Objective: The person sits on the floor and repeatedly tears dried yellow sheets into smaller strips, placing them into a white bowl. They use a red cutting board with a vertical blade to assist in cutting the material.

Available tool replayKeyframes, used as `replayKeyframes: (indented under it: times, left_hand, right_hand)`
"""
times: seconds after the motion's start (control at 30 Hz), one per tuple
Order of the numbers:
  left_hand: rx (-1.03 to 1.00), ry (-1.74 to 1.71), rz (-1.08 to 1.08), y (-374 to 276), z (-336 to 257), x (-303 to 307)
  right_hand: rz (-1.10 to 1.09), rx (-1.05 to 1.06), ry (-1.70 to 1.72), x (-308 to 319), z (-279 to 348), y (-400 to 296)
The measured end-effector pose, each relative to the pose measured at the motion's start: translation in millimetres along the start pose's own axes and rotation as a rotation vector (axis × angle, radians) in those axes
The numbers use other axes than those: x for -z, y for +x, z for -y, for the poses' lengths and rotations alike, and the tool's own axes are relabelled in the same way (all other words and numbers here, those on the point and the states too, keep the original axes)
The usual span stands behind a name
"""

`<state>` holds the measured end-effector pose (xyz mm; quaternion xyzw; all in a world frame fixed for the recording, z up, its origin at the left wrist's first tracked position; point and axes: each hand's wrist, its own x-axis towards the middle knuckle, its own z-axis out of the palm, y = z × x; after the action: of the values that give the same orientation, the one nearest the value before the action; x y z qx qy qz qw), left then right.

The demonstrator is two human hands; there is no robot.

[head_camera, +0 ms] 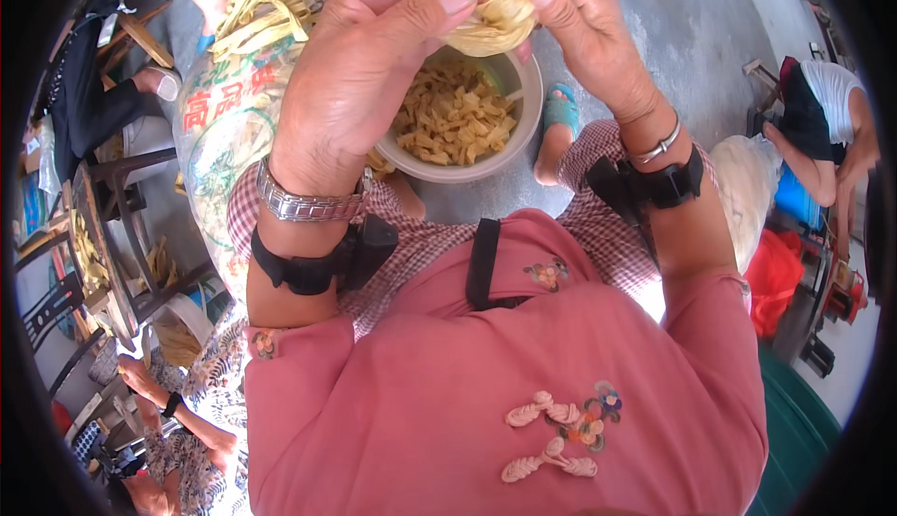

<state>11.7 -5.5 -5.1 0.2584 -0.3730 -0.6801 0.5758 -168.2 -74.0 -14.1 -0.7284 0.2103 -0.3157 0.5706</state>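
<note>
My left hand and my right hand meet at the top of the head view. Between them they grip a looped, knotted bundle of pale yellow plant-like strips. The left thumb presses on its near face; the right thumb and fingers pinch its right side. Below the bundle stands a round white plastic tub holding many short, folded yellowish pieces. Parts of the fingers are cut off by the frame's upper edge.
Long yellow strips lie over a big printed plastic sack at left. A wooden frame stands farther left. Co-workers sit at lower left and right. A pale sack, a red bag and a green tub are at right.
</note>
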Motion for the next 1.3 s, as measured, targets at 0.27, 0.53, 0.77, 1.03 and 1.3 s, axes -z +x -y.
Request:
replayKeyframes:
  times: [0.27,0.53,0.77,1.03,1.3]
  left_hand:
    - [0.065,-0.094,-0.119,-2,-4,-33]
    - [-0.039,-0.278,0.07,-5,11,-13]
    - [-0.017,0.147,-0.032,-6,-4,-13]
    - [-0.373,1.029,0.011,0,4,-4]
    - [0.078,0.198,-0.048,-1,10,-7]
  right_hand:
    - [-0.038,0.235,-0.102,11,-15,-6]
    - [-0.092,0.086,-0.14,-1,11,-7]
    - [-0.019,-0.008,-0.021,0,7,-4]
    - [-0.032,-0.01,0.006,-7,-2,-5]
    - [-0.158,-0.056,0.052,-14,-1,0]
